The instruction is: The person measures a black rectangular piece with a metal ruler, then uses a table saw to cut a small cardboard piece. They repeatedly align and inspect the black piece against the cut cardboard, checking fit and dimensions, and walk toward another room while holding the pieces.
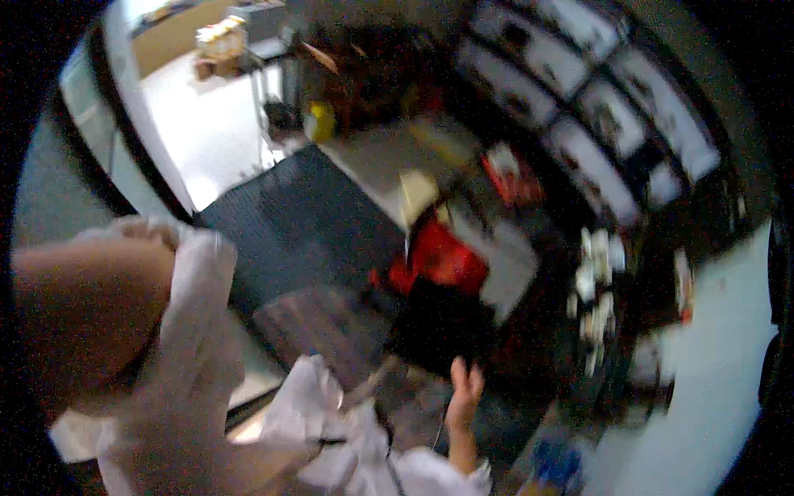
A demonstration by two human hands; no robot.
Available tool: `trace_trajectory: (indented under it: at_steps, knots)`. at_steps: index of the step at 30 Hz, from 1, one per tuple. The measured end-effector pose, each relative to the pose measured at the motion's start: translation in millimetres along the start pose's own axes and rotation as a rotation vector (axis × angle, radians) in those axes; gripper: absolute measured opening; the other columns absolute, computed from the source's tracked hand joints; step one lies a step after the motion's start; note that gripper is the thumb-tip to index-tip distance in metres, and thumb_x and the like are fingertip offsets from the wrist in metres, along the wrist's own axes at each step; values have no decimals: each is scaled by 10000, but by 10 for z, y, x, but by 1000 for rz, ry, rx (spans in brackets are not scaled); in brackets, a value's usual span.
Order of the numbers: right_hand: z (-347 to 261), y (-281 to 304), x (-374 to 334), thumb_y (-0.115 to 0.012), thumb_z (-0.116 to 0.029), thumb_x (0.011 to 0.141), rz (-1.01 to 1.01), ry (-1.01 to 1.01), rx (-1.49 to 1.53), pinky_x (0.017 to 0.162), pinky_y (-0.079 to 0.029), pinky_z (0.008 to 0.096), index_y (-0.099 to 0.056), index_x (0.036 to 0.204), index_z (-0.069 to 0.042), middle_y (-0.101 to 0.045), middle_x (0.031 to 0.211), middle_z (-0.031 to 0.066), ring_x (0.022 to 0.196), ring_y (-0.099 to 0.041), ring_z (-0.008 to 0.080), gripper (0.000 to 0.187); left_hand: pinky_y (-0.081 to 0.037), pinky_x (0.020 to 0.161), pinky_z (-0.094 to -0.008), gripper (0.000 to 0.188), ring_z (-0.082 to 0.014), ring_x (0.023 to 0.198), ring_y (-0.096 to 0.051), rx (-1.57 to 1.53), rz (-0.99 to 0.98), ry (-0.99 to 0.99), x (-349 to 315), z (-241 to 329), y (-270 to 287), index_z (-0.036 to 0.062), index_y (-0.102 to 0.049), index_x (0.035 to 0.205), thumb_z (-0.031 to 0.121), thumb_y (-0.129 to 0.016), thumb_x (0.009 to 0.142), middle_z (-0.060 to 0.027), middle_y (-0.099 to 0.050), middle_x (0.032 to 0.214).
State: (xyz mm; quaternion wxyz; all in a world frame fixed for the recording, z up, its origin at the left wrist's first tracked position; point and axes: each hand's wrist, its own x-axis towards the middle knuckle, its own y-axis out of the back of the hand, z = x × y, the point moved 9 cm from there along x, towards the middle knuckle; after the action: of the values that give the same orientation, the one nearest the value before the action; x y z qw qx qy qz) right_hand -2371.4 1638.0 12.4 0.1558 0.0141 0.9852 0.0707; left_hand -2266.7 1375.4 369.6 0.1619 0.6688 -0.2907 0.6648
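The view is badly smeared by motion. My right hand (466, 393) is raised at the lower middle, its fingers stretched upward and apart, with nothing visible in it. Just beyond its fingertips is a black shape (438, 326), below a red object (447, 256) whose kind I cannot make out. My left arm (91, 314) crosses the left side, bare below a loose white sleeve (194, 314); its hand does not show. White cloth (306, 405) of my clothing and a thin dark cord lie at the bottom.
A dark ribbed mat (298, 223) covers the floor ahead. Shelves with pale bins (612, 120) stand at the upper right. A pale surface (719, 364) lies on the right, near a blue object (556, 463). Beyond a doorway, a small stack (219, 41) sits on bright floor.
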Motion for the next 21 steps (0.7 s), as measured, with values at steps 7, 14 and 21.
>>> trace_trajectory:
  at_steps: [7, 14, 21]
  knots:
    - [-971, -2031, 774, -627, -384, 917, -224, 156, -218, 973, -318, 335, -536, 1070, 25, -456, 1068, 85, 1042, -422, 210, 446, -430, 962, -478, 471, -292, 1132, -524, 338, -40, -140, 659, 694, 1599, 44, -528, 1219, 368, -599, 885, -172, -542, 1239]
    - [-1265, -3968, 2056, -652, -375, 906, -305, 113, -235, 909, -342, 319, -577, 1056, 15, -496, 1055, 63, 994, -438, 177, 425, -426, 978, -473, 497, -300, 1164, -516, 534, 16, -144, 987, 1002, 3454, 35, -508, 1256, 355, -603, 887, -180, -531, 1266]
    - [-1866, -6344, 2997, -636, -273, 928, -631, 158, 50, 583, -239, 252, -454, 768, -124, -366, 732, -84, 655, -296, 39, 285, -422, 994, -468, 525, -309, 1196, -508, 843, 139, -44, 1304, 1409, 5606, 26, -489, 1292, 342, -606, 889, -188, -519, 1292]
